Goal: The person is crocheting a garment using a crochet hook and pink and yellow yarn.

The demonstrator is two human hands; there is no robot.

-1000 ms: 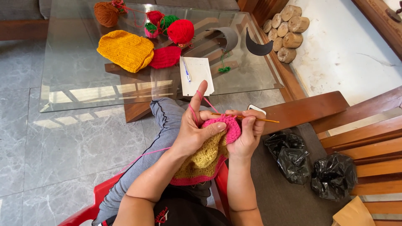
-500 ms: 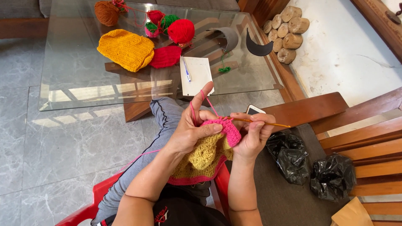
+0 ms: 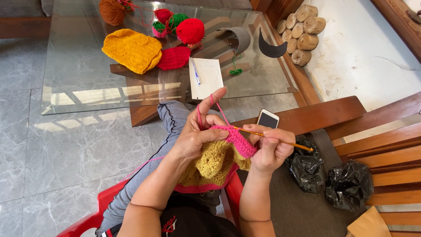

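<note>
A crocheted piece (image 3: 215,164) in mustard yellow with a pink border hangs in front of my lap. My left hand (image 3: 197,131) grips its top edge, and pink yarn (image 3: 206,107) runs over the raised index finger. My right hand (image 3: 272,147) pinches an orange crochet hook (image 3: 302,146); the hook's tip sits in the pink border between the two hands. A strand of pink yarn (image 3: 144,164) trails down to the left past my forearm.
A glass table (image 3: 79,74) ahead holds a yellow knitted piece (image 3: 131,49), a red piece (image 3: 174,57), several yarn balls (image 3: 190,30), and a notepad with a pen (image 3: 205,77). A phone (image 3: 267,118) lies on a wooden armrest. Two black bags (image 3: 324,175) sit at right. I sit on a red chair (image 3: 87,219).
My right hand has shifted right and slightly down, drawing the hook out along the pink border. My left hand keeps its grip on the piece.
</note>
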